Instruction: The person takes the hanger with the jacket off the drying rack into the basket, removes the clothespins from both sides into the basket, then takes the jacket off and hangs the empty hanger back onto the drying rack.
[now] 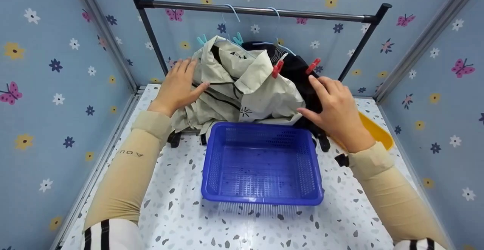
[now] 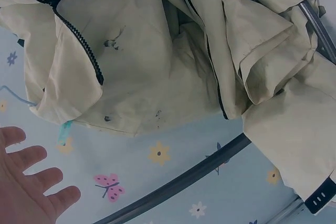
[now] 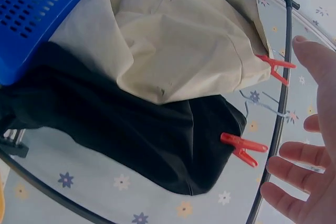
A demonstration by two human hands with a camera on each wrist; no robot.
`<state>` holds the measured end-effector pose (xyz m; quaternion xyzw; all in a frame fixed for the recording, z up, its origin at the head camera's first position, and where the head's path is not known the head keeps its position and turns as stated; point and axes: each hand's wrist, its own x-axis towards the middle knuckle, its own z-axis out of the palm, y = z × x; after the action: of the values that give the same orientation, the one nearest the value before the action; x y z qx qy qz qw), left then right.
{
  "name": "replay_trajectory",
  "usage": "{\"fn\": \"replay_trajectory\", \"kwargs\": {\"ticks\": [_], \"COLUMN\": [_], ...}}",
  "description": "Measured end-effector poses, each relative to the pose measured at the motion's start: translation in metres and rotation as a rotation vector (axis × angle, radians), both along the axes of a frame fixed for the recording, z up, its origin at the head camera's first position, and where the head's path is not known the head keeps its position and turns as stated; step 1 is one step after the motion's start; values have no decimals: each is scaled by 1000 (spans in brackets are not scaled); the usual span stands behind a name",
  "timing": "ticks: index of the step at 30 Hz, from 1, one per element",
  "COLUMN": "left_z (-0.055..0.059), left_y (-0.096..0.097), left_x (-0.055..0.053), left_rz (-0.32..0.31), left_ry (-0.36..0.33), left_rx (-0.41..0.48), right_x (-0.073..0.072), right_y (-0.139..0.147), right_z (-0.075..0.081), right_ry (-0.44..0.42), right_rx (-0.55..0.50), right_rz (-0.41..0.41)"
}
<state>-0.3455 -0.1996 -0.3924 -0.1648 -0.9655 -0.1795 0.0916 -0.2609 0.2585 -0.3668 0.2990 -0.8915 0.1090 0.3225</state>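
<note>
A beige zip jacket (image 1: 227, 68) hangs on a light blue hanger (image 1: 232, 11) from the rack. Behind it hangs a black garment (image 1: 302, 59) on a second hanger (image 1: 275, 11). Red clothespins (image 1: 278, 68) clip the right shoulders of both, and teal clothespins (image 1: 237, 39) show near the left side. My left hand (image 1: 178, 87) is beside the jacket's left shoulder, fingers spread, apart from the cloth in the left wrist view. On the other side my right hand (image 1: 336, 110) is held near the black garment and the red pins, fingers spread and holding nothing.
A dark metal rack (image 1: 249, 8) carries both hangers. In front of the clothes a blue plastic basket (image 1: 261, 201) stands on the speckled white surface (image 1: 181, 189). Part of a yellow container (image 1: 378, 132) shows behind my right wrist. Flower-printed panels (image 1: 56, 110) enclose the sides and back.
</note>
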Motion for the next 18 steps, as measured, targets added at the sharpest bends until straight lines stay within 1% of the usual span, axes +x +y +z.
{"fn": "replay_trajectory", "kwargs": {"ticks": [4,10,13,18], "left_z": [-1,0,1,4], "left_y": [2,6,8,11], "left_x": [-6,-16,-21,-29], "left_rz": [-3,-13,-7,15], "left_ry": [-10,-14,-25,-72], "left_rx": [32,77,90,156], "right_x": [-5,-13,-16,-22], "right_y": [-7,-19,-24,-32], "right_z": [-2,-5,-6,-7], "right_ry": [-14,-62,-108,-185], "right_rx": [-18,-42,-56,-90], "right_rz": [28,34,37,17]}}
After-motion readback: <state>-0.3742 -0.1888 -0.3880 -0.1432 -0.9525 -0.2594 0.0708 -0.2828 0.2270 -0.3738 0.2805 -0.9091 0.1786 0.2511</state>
